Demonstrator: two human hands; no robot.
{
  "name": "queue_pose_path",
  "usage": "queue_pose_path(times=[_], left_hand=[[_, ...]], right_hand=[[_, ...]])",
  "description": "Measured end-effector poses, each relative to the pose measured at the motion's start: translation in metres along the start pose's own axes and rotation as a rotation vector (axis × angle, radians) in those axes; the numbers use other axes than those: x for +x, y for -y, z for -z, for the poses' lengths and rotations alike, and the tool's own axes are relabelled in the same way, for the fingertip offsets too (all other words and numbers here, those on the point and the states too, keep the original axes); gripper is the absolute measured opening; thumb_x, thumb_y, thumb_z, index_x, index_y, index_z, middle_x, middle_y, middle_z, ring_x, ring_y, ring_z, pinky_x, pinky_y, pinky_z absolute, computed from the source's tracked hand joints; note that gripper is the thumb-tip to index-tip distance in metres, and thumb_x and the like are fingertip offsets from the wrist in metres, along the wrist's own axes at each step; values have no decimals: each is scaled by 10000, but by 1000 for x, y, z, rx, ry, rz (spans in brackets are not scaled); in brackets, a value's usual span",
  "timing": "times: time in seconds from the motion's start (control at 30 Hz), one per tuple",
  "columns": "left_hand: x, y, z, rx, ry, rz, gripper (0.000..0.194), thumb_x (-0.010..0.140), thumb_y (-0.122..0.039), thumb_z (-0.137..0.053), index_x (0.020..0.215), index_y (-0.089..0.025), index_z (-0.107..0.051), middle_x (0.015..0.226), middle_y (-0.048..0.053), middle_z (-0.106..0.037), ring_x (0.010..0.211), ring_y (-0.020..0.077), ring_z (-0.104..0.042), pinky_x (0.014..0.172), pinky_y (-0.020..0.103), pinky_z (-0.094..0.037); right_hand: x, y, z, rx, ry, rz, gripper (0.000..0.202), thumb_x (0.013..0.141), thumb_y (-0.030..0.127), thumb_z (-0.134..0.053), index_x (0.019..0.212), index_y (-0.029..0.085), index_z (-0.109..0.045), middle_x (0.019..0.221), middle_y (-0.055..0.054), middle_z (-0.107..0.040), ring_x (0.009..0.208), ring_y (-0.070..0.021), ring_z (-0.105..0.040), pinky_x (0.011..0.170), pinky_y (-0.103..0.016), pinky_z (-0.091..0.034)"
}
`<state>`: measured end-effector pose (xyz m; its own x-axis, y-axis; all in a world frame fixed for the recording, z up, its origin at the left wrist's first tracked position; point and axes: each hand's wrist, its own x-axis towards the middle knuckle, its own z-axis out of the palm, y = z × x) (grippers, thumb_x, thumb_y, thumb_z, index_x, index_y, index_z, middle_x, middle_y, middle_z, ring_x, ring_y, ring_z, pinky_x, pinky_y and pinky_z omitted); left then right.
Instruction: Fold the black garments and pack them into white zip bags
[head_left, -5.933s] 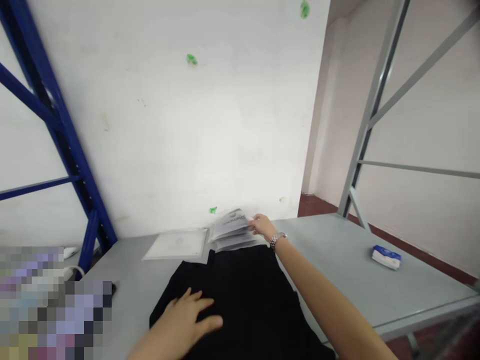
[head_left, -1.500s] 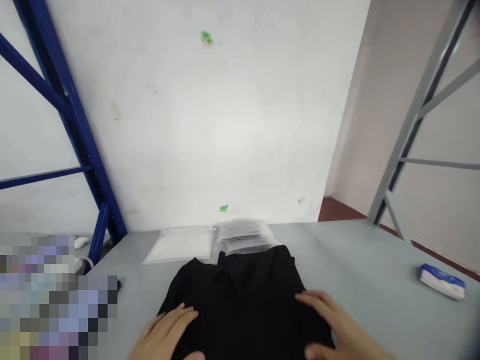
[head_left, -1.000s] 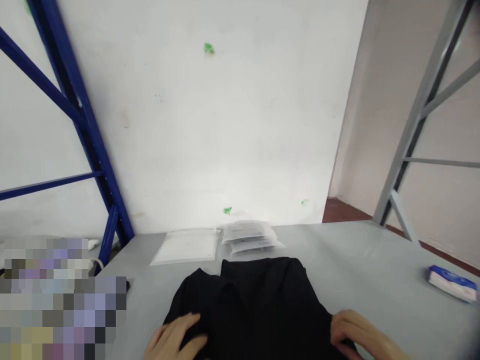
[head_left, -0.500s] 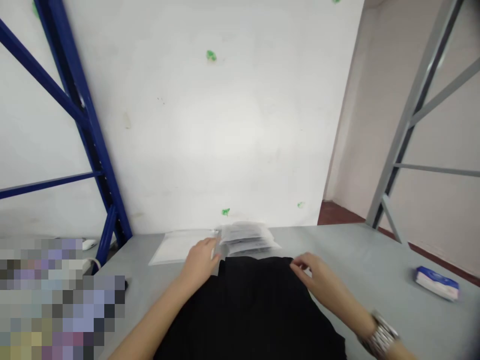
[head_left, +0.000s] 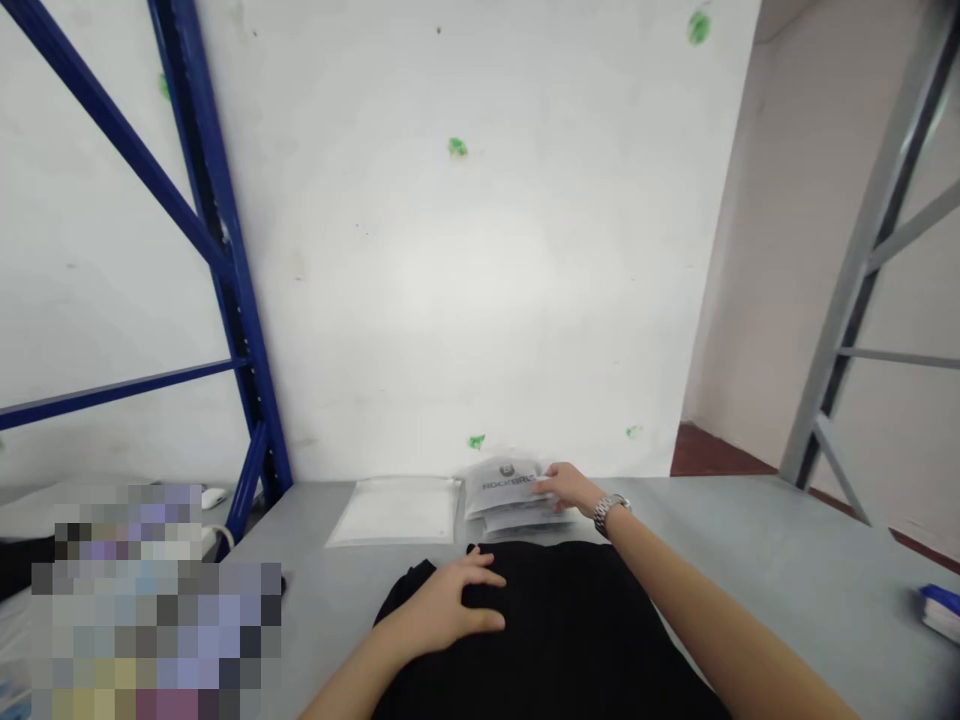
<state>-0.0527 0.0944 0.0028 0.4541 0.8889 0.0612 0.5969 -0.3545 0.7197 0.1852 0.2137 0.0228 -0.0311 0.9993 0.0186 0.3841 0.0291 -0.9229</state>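
Observation:
Black cloth (head_left: 555,630) lies spread on the grey table, nearest to me. My left hand (head_left: 457,600) rests over its left part with the fingers apart, holding nothing. Behind the cloth is a pile of translucent plastic packages (head_left: 499,490); the top one bears dark lettering. My right hand (head_left: 566,487), with a metal watch on the wrist, pinches the right edge of the top package. Left of the pile, a flat white plastic bag (head_left: 397,510) lies on the table.
The grey table (head_left: 300,560) meets a white wall panel. A blue metal post (head_left: 247,330) rises at the left, a grey one (head_left: 855,290) at the right. At the right edge is a blue and white packet (head_left: 941,610). Pixelated items cover the lower left.
My right hand has moved from the cloth's upper right corner to the packages and grasped one. My left hand has come back from beside the pile onto the cloth. The view has shifted slightly.

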Motion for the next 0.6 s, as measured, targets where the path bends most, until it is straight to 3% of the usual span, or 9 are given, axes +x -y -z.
queue_pose_path(times=[0.07, 0.13, 0.2, 0.3, 0.43, 0.6], left_hand=[[3, 4, 4, -54, -214, -8, 270, 744, -371, -649, 976, -247, -714, 1198, 95, -654, 1135, 278, -584, 966, 430, -441], [5, 7, 14, -94, -445, -35, 251, 826, -350, -531, 955, -211, -696, 1033, 90, -711, 968, 245, -660, 837, 383, -516], [3, 6, 25, -103, -678, -84, 283, 873, -354, -446, 938, -198, -673, 949, 82, -707, 889, 231, -664, 746, 354, -530], [-7, -4, 34, -31, -915, -230, 233, 879, -331, -458, 896, -229, -667, 958, 60, -666, 940, 223, -616, 804, 359, -488], [-17, -20, 23, 154, -884, -464, 201, 822, -192, -555, 937, -290, -688, 1004, 37, -658, 971, 207, -577, 884, 373, -429], [-22, -31, 13, 285, -761, -535, 284, 824, -96, -515, 999, -278, -645, 979, 39, -659, 940, 197, -569, 858, 374, -420]], right_hand=[[-8, 0, 1, 48, 31, 74, 273, 903, 306, -571, 1132, 158, -558, 1099, -64, -599, 886, -184, -619, 738, -369, -541], [-24, 0, 5, 96, 36, 183, 239, 894, 291, -580, 1086, 150, -564, 1048, -54, -604, 855, -174, -619, 704, -345, -546], [-44, 0, 8, 139, 23, 295, 215, 857, 284, -600, 1032, 164, -564, 988, -37, -607, 857, -182, -612, 693, -337, -552], [-77, -1, 11, 153, 19, 421, 196, 769, 272, -616, 948, 205, -571, 941, -24, -621, 880, -208, -598, 761, -352, -544], [-105, -1, 6, 83, 89, 507, 118, 747, 198, -587, 859, 212, -620, 933, -27, -657, 878, -214, -596, 864, -350, -476], [-112, 1, 1, 29, 139, 519, 172, 714, 142, -563, 865, 210, -606, 924, -24, -659, 833, -202, -598, 850, -338, -478]])
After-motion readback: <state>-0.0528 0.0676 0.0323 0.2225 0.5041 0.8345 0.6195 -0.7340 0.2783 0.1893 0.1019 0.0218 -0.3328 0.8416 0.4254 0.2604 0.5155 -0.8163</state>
